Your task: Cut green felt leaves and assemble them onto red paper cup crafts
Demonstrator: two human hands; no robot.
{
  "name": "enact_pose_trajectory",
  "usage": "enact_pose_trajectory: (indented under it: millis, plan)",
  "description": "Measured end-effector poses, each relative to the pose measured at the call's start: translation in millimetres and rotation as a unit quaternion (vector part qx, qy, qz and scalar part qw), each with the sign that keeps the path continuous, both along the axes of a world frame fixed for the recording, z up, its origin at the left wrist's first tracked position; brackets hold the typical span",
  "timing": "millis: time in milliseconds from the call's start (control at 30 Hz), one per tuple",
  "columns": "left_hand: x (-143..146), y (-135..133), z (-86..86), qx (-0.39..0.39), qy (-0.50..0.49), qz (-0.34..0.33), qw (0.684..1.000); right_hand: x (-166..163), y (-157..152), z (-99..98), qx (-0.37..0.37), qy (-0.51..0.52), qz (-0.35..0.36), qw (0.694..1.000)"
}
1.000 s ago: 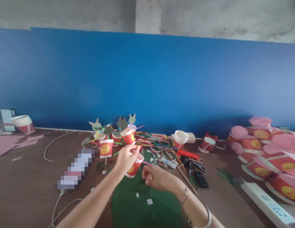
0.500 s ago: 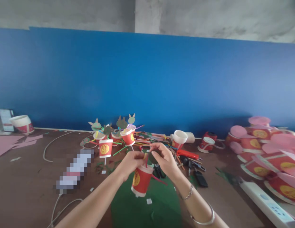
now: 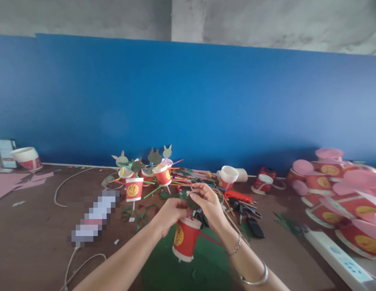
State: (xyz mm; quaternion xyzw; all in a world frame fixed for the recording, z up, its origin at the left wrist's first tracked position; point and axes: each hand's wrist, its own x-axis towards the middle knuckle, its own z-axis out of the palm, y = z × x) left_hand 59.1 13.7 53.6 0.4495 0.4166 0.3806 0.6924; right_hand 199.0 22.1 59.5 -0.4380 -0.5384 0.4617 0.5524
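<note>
Head view: left hand [image 3: 172,214] has its fingers pinched around a red straw standing up out of a red-and-white paper cup [image 3: 187,239], contact partly hidden. Right hand [image 3: 207,201], with chain bracelet and bangle on that wrist, grips a dark green paper disc [image 3: 193,201] between thumb and fingers, right by the straw top. Cup sits tilted below the left fingers, yellow emblem facing left, pink straw [image 3: 210,238] sticking out its right side, over a green sheet [image 3: 206,270] on the brown table [image 3: 45,230]. Beyond, to the left: similar cups, nearest one [image 3: 134,190] on a white stick, others with paper animal heads. Right of hands: red-handled tool [image 3: 238,197], black key fob [image 3: 255,227]. Far right: pile of red cups with pink paper pieces [image 3: 354,184], white power strip [image 3: 337,252] in front. Pixelated patch at left, can't identify.
</note>
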Motion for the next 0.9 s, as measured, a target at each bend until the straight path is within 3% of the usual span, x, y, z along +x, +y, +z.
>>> enact_pose_trajectory:
  millis: [900]
  plan:
    - [3.2, -0.5, -5.3, 0.035, 0.041, 0.024, 0.998, -3.9, 0.1, -6.0, -0.001, 0.001, -0.042, 0.999]
